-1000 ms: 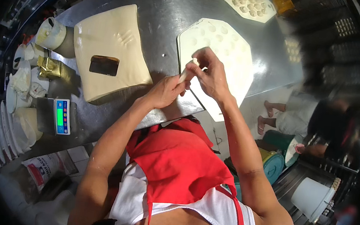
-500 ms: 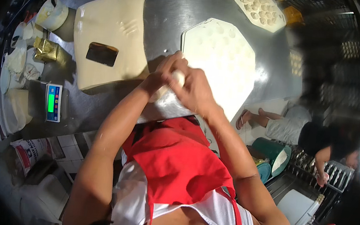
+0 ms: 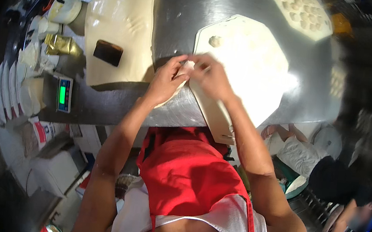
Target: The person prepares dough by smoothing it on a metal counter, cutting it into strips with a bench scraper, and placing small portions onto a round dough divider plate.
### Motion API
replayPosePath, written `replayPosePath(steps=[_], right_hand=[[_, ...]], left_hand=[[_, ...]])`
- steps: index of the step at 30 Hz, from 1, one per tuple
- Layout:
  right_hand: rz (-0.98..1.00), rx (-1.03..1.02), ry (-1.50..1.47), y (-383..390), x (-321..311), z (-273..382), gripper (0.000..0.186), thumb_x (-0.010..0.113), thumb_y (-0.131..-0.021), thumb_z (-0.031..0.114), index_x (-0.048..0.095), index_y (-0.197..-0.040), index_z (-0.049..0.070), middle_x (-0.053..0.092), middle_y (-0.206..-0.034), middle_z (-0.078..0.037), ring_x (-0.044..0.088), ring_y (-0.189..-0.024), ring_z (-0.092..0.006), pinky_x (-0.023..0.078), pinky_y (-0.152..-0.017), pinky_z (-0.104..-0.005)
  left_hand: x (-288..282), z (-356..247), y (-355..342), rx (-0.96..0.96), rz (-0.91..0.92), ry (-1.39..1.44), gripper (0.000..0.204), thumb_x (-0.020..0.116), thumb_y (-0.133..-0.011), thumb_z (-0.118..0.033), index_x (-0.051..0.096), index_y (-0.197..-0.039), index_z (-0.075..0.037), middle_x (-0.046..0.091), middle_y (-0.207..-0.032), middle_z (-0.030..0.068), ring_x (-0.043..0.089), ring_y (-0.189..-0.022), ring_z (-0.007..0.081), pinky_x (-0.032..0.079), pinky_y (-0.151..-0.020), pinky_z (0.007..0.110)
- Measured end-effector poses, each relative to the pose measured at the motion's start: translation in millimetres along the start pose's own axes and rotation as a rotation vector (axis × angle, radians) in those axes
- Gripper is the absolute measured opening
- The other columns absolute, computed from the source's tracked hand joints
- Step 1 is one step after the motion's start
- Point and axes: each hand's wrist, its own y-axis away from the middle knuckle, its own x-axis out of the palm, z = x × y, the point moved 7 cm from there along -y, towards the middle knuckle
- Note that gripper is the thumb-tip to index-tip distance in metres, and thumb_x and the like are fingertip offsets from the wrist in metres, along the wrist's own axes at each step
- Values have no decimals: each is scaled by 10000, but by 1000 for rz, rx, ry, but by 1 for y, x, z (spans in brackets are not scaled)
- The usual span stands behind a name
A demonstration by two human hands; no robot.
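Note:
A soft length of pale dough [image 3: 171,97] lies in my left hand [image 3: 166,81], whose fingers and thumb are closed round it. Its rounded white end pokes up between thumb and forefinger. My right hand [image 3: 212,77] is right beside that end, fingers bent; motion blurs them, so their grip on the dough is unclear. Both hands are over the metal table [image 3: 178,12], at the near left edge of a white octagonal tray [image 3: 244,68]. One small round lump of dough [image 3: 215,41] shows near the tray's far left corner; glare washes out much of the tray.
On the left lies a big dough sheet [image 3: 138,4] with a dark scraper [image 3: 108,53] on it. Beyond it are a white tub [image 3: 64,8], a gold foil packet [image 3: 61,45] and a scale [image 3: 64,94]. Another filled tray [image 3: 303,13] is far right. A person [image 3: 336,179] is at lower right.
My hands have come apart slightly; the right is in motion at the dough's end. A dough lump now shows near the tray's corner. The whole view has shifted a little.

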Motion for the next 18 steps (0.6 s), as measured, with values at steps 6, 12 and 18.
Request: replayPosePath(steps=[6,12,18], right_hand=[[-142,-39,-6,8,-6,19,221,711,-995,194,635,-1067,0,745,-856,-215,730,-760,-258,571,-749,-393],[-266,80,195,29,-10,37,440,752,-939,387,692,-1030,-40,720,-869,-269,718,-812,-333,561,-802,-443],[-108,-444,133,47,36,111,198,708,-995,209,683,-1007,13,721,-981,-107,670,-943,-193,544,-910,-391]], left_hand=[[2,-17,16,-62,351,-403,314,580,-1086,-264,648,-1212,15,747,-1046,267,730,-988,404,543,-872,512],[29,-65,8,207,326,-482,310,501,-1055,-221,643,-1110,49,717,-1018,339,685,-956,550,530,-842,622],[24,21,-45,306,388,58,315,587,-987,-199,592,-1222,11,678,-1153,184,645,-1115,348,502,-984,444]])
